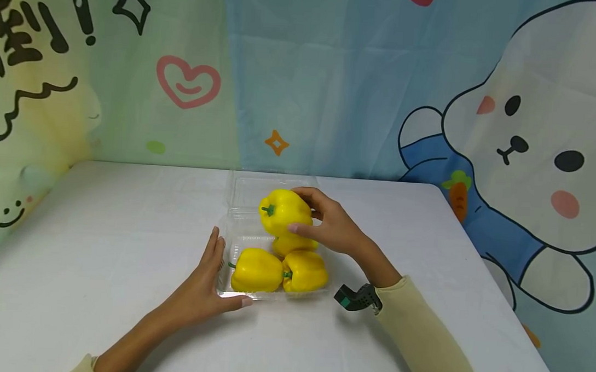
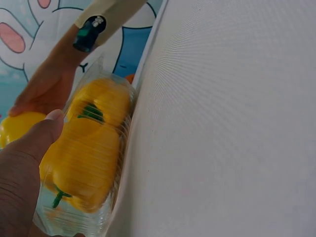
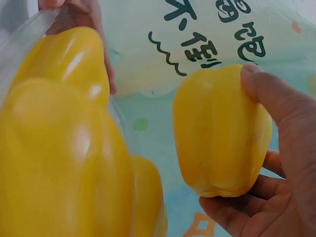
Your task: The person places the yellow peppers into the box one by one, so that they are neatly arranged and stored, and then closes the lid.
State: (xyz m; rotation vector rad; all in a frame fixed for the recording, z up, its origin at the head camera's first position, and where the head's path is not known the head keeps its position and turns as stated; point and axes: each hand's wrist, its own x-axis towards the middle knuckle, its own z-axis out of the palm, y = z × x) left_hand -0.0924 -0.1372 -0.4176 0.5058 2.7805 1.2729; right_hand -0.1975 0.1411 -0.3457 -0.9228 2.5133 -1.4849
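My right hand (image 1: 337, 224) grips a yellow bell pepper (image 1: 286, 212) with a green stem, thumb on one side and fingers on the other. It hangs over the back part of a clear plastic clamshell box (image 1: 242, 240). Inside the box lie a front-left yellow pepper (image 1: 256, 272), a front-right one (image 1: 308, 272) and a third (image 1: 296, 245) behind them, partly hidden by the held one. At the box's front-left corner is my left hand (image 1: 202, 284), its fingers straight along the left side and the thumb stretched along the front edge.
The box's clear lid (image 1: 270, 186) is folded back toward the far edge of the white table (image 1: 129, 229). A printed cloth backdrop (image 1: 306, 88) hangs behind and beside the table. On the right wrist sits a dark strapped device (image 1: 358, 297).
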